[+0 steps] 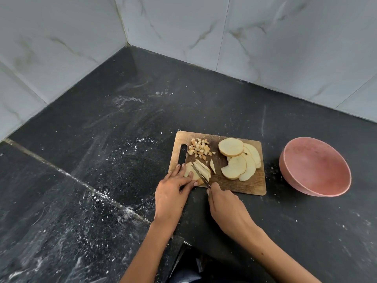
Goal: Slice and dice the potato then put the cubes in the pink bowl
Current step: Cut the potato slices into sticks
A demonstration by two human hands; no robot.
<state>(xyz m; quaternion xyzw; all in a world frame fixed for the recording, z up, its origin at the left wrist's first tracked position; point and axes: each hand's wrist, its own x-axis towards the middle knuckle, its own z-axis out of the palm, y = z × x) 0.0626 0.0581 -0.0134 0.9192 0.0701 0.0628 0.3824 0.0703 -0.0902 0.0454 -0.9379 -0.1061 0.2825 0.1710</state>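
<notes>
The right hand (pixel 222 203) grips the knife (pixel 201 176), cutting strips from a potato slice (pixel 190 173) pressed by the flat left hand (pixel 171 190); few cubes (pixel 199 151) done, pink bowl (pixel 315 166) empty

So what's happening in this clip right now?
A person is cutting potato on a wooden cutting board. The left hand presses a potato slice flat while the right hand holds a knife cutting it into strips. A few small cubes lie on the board, uncut slices wait, and the pink bowl holds nothing.
</notes>
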